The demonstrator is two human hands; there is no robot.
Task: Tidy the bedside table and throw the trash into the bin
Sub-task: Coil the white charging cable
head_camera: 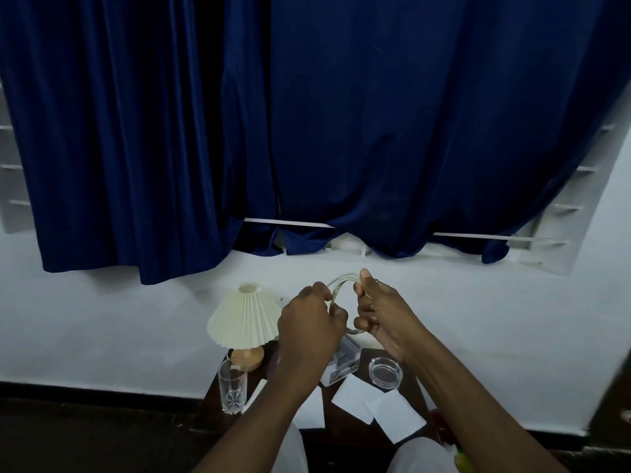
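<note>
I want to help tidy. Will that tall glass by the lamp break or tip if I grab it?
The glass looks like real glass, so dropping it would probably break it. It is tall and narrow, so a bump could tip it. It looks empty, so probably light.

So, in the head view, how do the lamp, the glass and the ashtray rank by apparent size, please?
1. lamp
2. glass
3. ashtray
All three seem about equally far from the camera, so nearness hardly affects this order.
</note>
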